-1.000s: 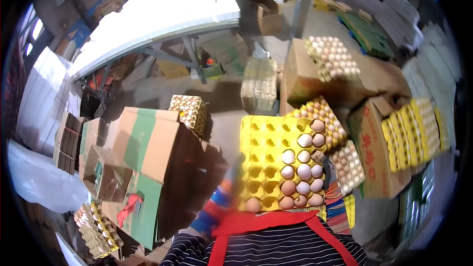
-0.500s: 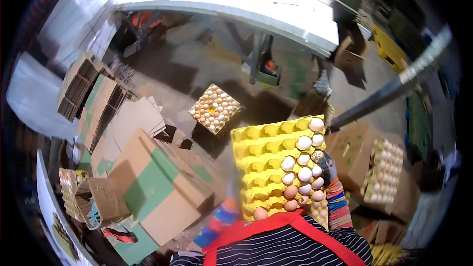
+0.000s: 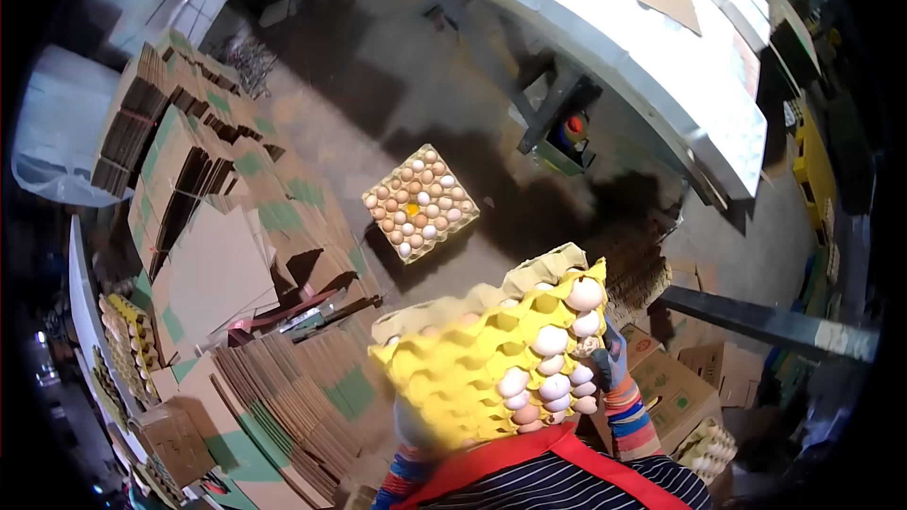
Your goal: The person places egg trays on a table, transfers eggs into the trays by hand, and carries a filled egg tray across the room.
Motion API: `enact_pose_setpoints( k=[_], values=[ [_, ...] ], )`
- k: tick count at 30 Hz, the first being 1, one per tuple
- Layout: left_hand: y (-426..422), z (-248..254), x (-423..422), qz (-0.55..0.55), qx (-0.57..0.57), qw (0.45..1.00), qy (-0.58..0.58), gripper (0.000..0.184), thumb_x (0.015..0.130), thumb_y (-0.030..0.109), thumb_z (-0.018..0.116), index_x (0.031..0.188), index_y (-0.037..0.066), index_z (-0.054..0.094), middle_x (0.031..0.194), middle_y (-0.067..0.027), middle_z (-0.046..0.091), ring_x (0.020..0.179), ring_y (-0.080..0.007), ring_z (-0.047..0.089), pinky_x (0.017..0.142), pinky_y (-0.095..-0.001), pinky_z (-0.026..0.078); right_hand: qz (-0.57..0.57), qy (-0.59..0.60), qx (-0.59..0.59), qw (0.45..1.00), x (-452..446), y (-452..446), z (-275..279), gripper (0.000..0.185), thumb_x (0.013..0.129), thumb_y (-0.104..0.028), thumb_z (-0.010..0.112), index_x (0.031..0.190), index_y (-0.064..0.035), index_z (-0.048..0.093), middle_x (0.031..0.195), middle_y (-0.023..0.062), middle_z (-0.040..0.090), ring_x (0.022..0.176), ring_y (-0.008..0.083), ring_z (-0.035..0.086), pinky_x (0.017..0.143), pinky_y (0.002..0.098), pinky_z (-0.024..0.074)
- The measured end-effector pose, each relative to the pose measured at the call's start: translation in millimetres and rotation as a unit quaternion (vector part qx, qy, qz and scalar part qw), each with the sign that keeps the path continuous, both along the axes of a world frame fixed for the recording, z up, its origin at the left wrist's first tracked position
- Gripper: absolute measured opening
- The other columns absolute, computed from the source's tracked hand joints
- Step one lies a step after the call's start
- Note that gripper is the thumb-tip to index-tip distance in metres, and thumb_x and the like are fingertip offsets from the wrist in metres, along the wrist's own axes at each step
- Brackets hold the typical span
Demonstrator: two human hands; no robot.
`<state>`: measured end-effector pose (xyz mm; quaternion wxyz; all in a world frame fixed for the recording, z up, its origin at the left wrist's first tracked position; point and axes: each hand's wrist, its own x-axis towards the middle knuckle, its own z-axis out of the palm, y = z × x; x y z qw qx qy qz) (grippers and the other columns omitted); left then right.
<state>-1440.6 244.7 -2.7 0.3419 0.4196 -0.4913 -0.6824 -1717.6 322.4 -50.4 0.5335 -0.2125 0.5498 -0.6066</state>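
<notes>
A yellow egg tray (image 3: 472,359), tilted, is up against my body, with white and brown eggs along its right side and bare cups on its left. Below its far edge shows a beige egg tray (image 3: 458,307) with some eggs. My right hand (image 3: 612,359), in a grey glove, grips the right edge with the fingers closed. My left hand (image 3: 411,423) is at the near left corner, mostly hidden by the tray and blurred. Striped sleeves cover both forearms.
A full egg tray stack (image 3: 430,194) stands on the floor ahead, one cup yellow inside. Flattened cartons (image 3: 283,397) are piled at left. A white table (image 3: 605,47) runs across the top right; a metal post (image 3: 756,321) and cardboard boxes (image 3: 680,397) are at right.
My view has turned and shifted. The yellow tray now tilts and sits further left in view, and the beige tray shows behind it. Both hands stay at the tray's sides.
</notes>
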Motion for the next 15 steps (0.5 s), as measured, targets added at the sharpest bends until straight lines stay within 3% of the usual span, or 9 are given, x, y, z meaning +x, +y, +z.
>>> enact_pose_setpoints(
  k=[2,3,5,8,10,11,12,15],
  values=[
    [-3,-22,-4,0.094,0.14,0.983,0.072,0.035,0.096,0.017,0.038,0.126,-0.001,0.042,0.119,-0.0145,0.054,0.109,-0.0255,0.053,0.091,-0.0399,0.046,0.005,-0.041,0.013,0.999,-7,-22,-4,0.056,0.083,-0.032,0.056,0.125,0.0036,0.045,0.118,0.0112,0.056,0.105,0.0188,0.054,0.092,0.0318,0.0423],
    [-8,-31,-6,0.115,0.176,0.974,0.086,0.035,0.096,0.017,0.038,0.126,-0.001,0.042,0.119,-0.0142,0.054,0.109,-0.0252,0.053,0.091,-0.0395,0.046,0.039,-0.04,0.068,0.996,-17,-18,-25,0.051,0.085,-0.029,0.052,0.124,0.0036,0.045,0.117,0.0114,0.056,0.105,0.0184,0.054,0.091,0.0308,0.0429],
    [-33,-55,-4,0.129,0.223,0.961,0.099,0.035,0.096,0.018,0.038,0.126,0.0,0.043,0.12,-0.0137,0.054,0.109,-0.0247,0.053,0.092,-0.0388,0.045,0.077,-0.001,0.045,0.996,-28,-38,-53,0.046,0.087,-0.024,0.05,0.124,0.0037,0.044,0.116,0.0113,0.057,0.102,0.017,0.055,0.089,0.029,0.0438],
    [-94,-103,8,0.094,0.248,0.96,0.096,0.035,0.096,0.018,0.038,0.126,0.0,0.044,0.121,-0.0129,0.054,0.109,-0.0239,0.053,0.092,-0.0378,0.045,-0.014,-0.027,0.064,0.997,-14,-72,-70,0.045,0.088,-0.018,0.053,0.126,0.0035,0.042,0.108,0.008,0.058,0.094,0.0133,0.054,0.08,0.0265,0.0453],
    [-151,-138,20,0.049,0.255,0.961,0.091,0.035,0.096,0.019,0.039,0.126,0.001,0.044,0.121,-0.0124,0.054,0.108,-0.0234,0.053,0.092,-0.0371,0.044,-0.061,-0.047,0.127,0.989,5,-73,-131,0.048,0.084,-0.011,0.061,0.126,0.0022,0.041,0.108,0.0067,0.058,0.095,0.0125,0.053,0.08,0.0255,0.045],
    [-185,-151,23,0.022,0.254,0.963,0.083,0.035,0.096,0.019,0.039,0.126,0.001,0.044,0.121,-0.0121,0.054,0.108,-0.0231,0.053,0.093,-0.0367,0.044,-0.082,-0.109,0.116,0.984,17,-111,-83,0.049,0.082,-0.009,0.062,0.125,0.0012,0.042,0.109,0.0063,0.057,0.093,0.0127,0.053,0.079,0.0253,0.0458],
    [-213,-162,23,0.002,0.263,0.962,0.07,0.035,0.097,0.019,0.039,0.126,0.001,0.045,0.122,-0.0119,0.054,0.108,-0.0228,0.053,0.093,-0.0363,0.044,-0.083,-0.122,0.099,0.984,28,-122,-93,0.051,0.081,-0.01,0.064,0.125,0.0009,0.041,0.11,0.0063,0.057,0.094,0.0129,0.053,0.08,0.0257,0.0461],
    [-293,-124,-26,-0.017,0.282,0.958,-0.051,0.042,0.097,0.031,0.039,0.127,0.003,0.046,0.125,-0.0091,0.053,0.109,-0.0212,0.052,0.095,-0.0331,0.041,-0.067,-0.129,0.085,0.986,70,-146,-144,0.056,0.079,-0.008,0.067,0.128,-0.0032,0.04,0.115,0.0063,0.055,0.101,0.0148,0.053,0.085,0.0288,0.0468]
  ],
)
